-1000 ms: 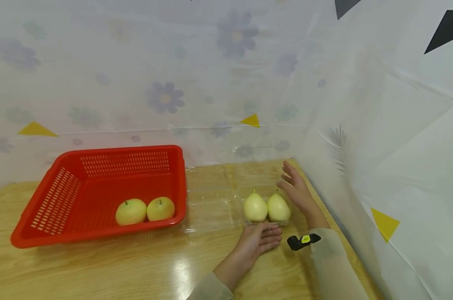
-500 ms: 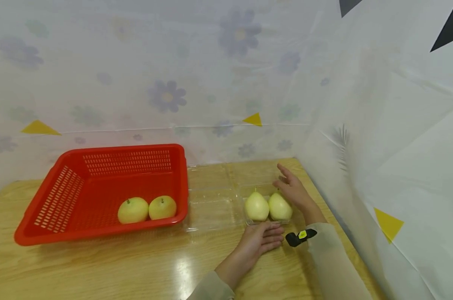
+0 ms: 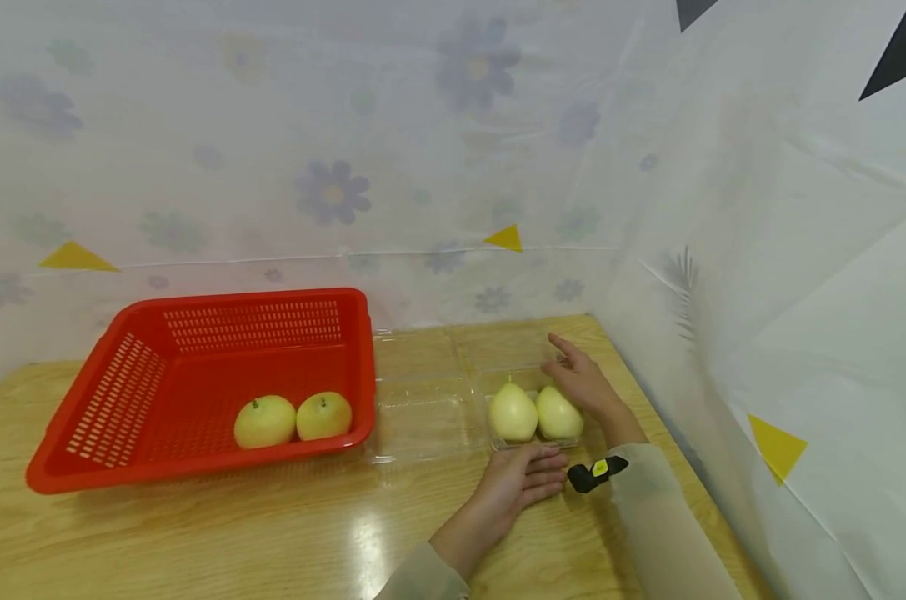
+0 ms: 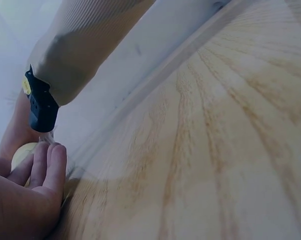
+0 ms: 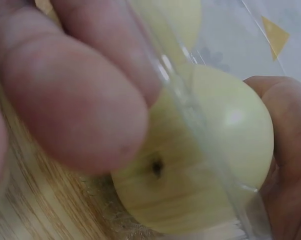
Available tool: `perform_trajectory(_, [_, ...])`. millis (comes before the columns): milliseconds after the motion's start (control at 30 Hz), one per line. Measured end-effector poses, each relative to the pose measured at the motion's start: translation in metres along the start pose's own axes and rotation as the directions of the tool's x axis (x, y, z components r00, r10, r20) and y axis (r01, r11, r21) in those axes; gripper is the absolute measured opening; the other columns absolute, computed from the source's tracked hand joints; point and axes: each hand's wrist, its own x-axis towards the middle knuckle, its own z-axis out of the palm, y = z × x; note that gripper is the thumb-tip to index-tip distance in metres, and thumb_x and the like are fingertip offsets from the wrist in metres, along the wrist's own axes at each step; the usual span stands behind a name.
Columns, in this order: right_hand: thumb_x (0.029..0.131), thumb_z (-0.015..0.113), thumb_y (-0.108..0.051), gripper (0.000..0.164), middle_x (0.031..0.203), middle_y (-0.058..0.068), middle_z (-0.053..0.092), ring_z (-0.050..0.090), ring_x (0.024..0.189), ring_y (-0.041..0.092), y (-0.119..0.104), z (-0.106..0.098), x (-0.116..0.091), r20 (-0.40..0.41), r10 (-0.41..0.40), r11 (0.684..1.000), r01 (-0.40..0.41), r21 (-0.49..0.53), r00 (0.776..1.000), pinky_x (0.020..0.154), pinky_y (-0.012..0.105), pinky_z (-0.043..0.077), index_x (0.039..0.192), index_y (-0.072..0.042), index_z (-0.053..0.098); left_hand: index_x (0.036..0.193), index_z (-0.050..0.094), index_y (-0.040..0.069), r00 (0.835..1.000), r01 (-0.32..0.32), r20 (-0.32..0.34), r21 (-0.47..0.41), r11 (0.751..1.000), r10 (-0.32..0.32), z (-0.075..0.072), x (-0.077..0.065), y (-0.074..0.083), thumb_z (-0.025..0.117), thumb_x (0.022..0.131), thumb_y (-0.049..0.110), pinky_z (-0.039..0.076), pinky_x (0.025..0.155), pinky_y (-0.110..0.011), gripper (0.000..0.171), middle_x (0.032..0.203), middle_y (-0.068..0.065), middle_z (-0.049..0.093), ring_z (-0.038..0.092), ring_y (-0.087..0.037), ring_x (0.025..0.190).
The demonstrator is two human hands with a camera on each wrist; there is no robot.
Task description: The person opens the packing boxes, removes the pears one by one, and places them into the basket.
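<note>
Two pale yellow pears, a left one point(image 3: 513, 412) and a right one point(image 3: 560, 415), sit side by side in a clear plastic container near the table's right end. My left hand point(image 3: 511, 492) lies at the container's front edge, fingers extended, palm turned toward it. Behind and right of the pears, my right hand point(image 3: 583, 387) touches the clear lid with loosely bent fingers. In the right wrist view, a clear plastic edge point(image 5: 190, 110) crosses in front of a pear point(image 5: 240, 120), beside my fingertips. The lid's full outline is hard to make out.
A red plastic basket point(image 3: 197, 475) holds two more yellow fruits with stems, one left point(image 3: 265, 421) and one right point(image 3: 323, 416). Between basket and pears lies another clear plastic container point(image 3: 422, 425). White sheeting point(image 3: 723, 350) rises along the table's right side.
My right hand has moved slightly left and toward the pears, and the clear lid beside it appears lower than before. My left hand has stayed at the container's front.
</note>
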Motion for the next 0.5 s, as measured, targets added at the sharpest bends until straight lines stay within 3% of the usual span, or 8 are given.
perform_trajectory(167, [0.104, 0.051, -0.032, 0.064, 0.152, 0.029, 0.037, 0.040, 0.137, 0.046, -0.001, 0.001, 0.000, 0.002, 0.004, 1.000, -0.004, 0.008, 1.000, 0.110, 0.062, 0.034, 0.159, -0.013, 0.025, 0.121, 0.064, -0.009, 1.000, 0.005, 0.010, 0.017, 1.000, -0.005, 0.002, -0.002, 0.000, 0.052, 0.100, 0.024, 0.057, 0.090, -0.038, 0.041, 0.112, -0.019, 0.071, 0.070, -0.018, 0.092])
perform_trajectory(300, [0.104, 0.046, -0.047, 0.065, 0.160, 0.022, 0.027, 0.031, 0.143, 0.045, -0.002, -0.002, -0.004, -0.033, -0.004, 1.000, 0.004, -0.001, 0.999, 0.113, 0.062, 0.030, 0.159, -0.019, 0.025, 0.117, 0.067, -0.008, 0.999, 0.038, 0.009, 0.067, 0.997, -0.038, 0.008, -0.005, 0.003, 0.056, 0.098, 0.023, 0.059, 0.085, -0.038, 0.039, 0.103, -0.015, 0.073, 0.071, -0.020, 0.087])
perform_trajectory(400, [0.103, 0.043, -0.053, 0.066, 0.164, 0.015, 0.023, 0.023, 0.148, 0.042, -0.002, -0.007, -0.011, -0.079, -0.038, 0.999, 0.039, 0.006, 0.996, 0.116, 0.061, 0.026, 0.158, -0.021, 0.027, 0.114, 0.070, -0.006, 0.998, 0.058, 0.015, 0.150, 0.987, -0.061, 0.015, -0.010, 0.011, 0.060, 0.096, 0.023, 0.060, 0.082, -0.037, 0.035, 0.100, -0.011, 0.074, 0.072, -0.019, 0.083])
perform_trajectory(500, [0.104, 0.043, -0.050, 0.065, 0.164, 0.012, 0.022, 0.019, 0.150, 0.039, -0.002, -0.014, -0.021, -0.090, -0.082, 0.996, 0.084, 0.015, 0.993, 0.118, 0.060, 0.022, 0.159, -0.019, 0.026, 0.116, 0.070, -0.003, 0.994, 0.044, 0.090, 0.256, 0.966, -0.069, 0.020, -0.021, 0.023, 0.061, 0.098, 0.026, 0.058, 0.086, -0.037, 0.036, 0.105, -0.008, 0.074, 0.071, -0.019, 0.089])
